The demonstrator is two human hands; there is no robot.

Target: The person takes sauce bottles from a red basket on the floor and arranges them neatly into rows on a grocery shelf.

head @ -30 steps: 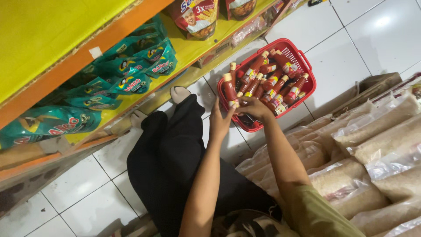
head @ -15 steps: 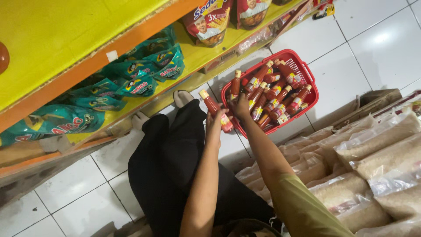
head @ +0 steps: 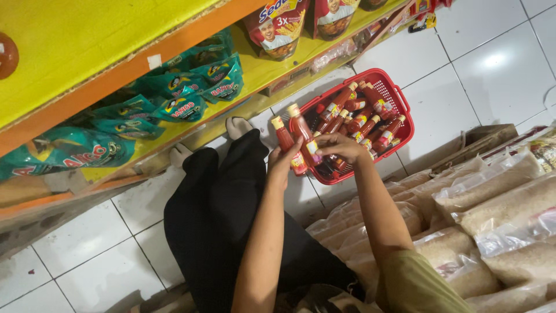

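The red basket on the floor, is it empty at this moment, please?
No, the red basket has many red sauce bottles lying in it, and each hand holds another bottle beside it.

Two small red sauce bottles, w/ yellow caps and printed labels, are lifted up over the dark trousers, just left of the basket. The left bottle [head: 285, 143] is in the left hand [head: 282, 165], tilted, cap pointing up-left. The right bottle [head: 302, 132] is in the right hand [head: 339, 146], approx. parallel, just beside the first, maybe touching.
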